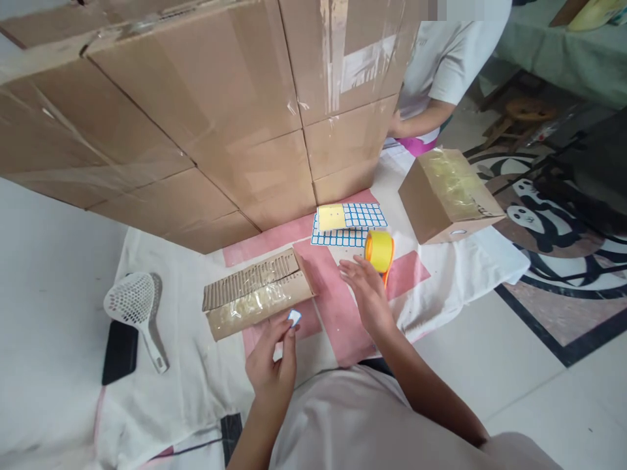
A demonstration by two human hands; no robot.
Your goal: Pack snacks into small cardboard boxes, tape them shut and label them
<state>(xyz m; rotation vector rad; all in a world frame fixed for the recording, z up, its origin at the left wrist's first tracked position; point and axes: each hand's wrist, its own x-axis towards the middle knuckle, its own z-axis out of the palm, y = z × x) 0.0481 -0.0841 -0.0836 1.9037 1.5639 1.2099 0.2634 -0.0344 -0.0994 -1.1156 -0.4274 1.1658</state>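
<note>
Between the thumb and fingers of my left hand [272, 362] is a small white sticker with a blue border [294, 317]. Just behind it lies a long cardboard box [259, 290] with a ridged top and clear tape along its side. My right hand [365, 290] hangs over the table with its fingers apart, holding nothing. Right beside its fingertips stands a roll of yellow tape [379, 251] with an orange rim. Beyond that are sticker sheets [365, 214] with blue-bordered labels, partly overlapping; one has a bare yellowish area.
A tall wall of taped cardboard boxes [235, 117] rises at the back. A taped carton [445, 196] stands at right. On the left, a white slotted skimmer [131, 300] lies partly over a black flat object [120, 356]. Behind the boxes is another person [441, 78].
</note>
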